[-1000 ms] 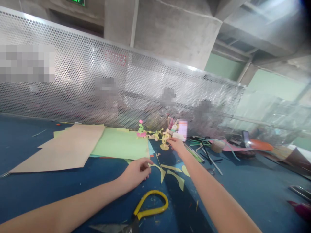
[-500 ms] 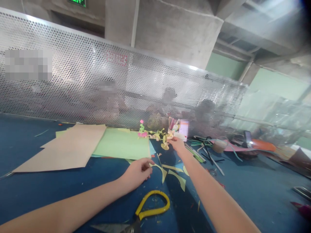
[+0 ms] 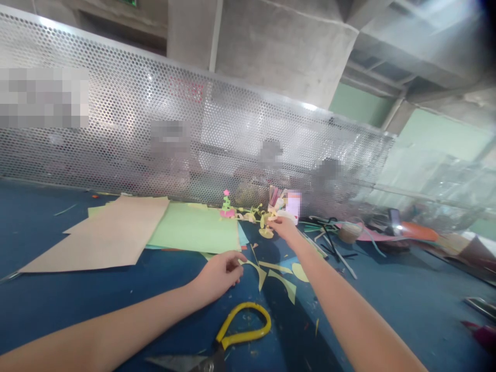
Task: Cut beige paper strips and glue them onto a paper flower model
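Observation:
My right hand (image 3: pixel 283 227) reaches forward, its fingers closed on a small yellow paper piece (image 3: pixel 265 232) among curled paper flowers (image 3: pixel 248 216). Resting on the blue table, my left hand (image 3: pixel 223 271) has loosely curled, parted fingers and holds nothing. Beside it lie pale yellow paper offcuts (image 3: pixel 284 284). Yellow-handled scissors (image 3: pixel 248 338) lie at the near edge, below my left hand. A pink and green paper ornament (image 3: pixel 227 205) stands behind the green paper sheets (image 3: pixel 194 227).
Beige sheets (image 3: pixel 112 232) lie at the left. A perforated metal screen (image 3: pixel 135 129) runs along the back, with blurred people beyond. Pipe cleaners (image 3: pixel 337 243), a brown roll (image 3: pixel 349 232) and an orange object (image 3: pixel 418 231) lie at the right.
My right hand has shifted slightly to the right, with the yellow piece at its fingertips. My left hand stays almost in place.

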Action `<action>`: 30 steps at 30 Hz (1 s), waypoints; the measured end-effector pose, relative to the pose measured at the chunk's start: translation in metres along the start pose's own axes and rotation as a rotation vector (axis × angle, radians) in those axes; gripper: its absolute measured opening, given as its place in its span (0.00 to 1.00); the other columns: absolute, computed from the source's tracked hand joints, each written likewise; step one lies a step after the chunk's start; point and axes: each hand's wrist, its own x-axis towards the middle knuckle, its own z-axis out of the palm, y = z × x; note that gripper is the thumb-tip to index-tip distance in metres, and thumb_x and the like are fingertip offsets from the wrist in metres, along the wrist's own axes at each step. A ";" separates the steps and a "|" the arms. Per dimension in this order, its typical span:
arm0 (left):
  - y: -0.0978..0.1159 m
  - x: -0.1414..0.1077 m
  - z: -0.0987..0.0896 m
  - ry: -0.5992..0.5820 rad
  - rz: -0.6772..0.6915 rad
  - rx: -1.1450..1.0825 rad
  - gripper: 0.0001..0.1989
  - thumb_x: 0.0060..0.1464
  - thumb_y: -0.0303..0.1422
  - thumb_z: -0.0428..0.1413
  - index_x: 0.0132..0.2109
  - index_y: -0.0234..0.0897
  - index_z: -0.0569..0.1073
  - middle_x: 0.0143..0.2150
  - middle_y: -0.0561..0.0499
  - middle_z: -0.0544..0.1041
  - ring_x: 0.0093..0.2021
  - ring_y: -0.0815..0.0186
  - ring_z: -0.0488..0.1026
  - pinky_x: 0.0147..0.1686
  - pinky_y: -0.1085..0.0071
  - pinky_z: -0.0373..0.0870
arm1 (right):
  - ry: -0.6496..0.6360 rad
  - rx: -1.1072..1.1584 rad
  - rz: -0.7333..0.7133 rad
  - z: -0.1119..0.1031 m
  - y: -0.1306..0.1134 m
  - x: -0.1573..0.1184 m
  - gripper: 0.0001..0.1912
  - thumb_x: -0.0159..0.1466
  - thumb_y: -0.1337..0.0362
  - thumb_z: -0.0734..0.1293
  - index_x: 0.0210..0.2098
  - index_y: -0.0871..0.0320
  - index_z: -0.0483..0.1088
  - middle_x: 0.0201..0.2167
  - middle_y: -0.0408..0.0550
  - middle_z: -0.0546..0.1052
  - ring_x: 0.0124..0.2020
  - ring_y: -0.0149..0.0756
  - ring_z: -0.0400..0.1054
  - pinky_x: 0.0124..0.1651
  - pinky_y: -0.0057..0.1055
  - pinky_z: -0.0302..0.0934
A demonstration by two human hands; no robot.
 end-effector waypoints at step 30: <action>0.004 -0.001 0.001 0.004 -0.013 0.016 0.14 0.48 0.36 0.50 0.42 0.37 0.69 0.26 0.55 0.70 0.26 0.67 0.70 0.28 0.72 0.68 | 0.101 -0.081 0.017 -0.002 0.010 -0.007 0.15 0.63 0.61 0.62 0.48 0.60 0.65 0.47 0.50 0.70 0.43 0.38 0.68 0.44 0.40 0.64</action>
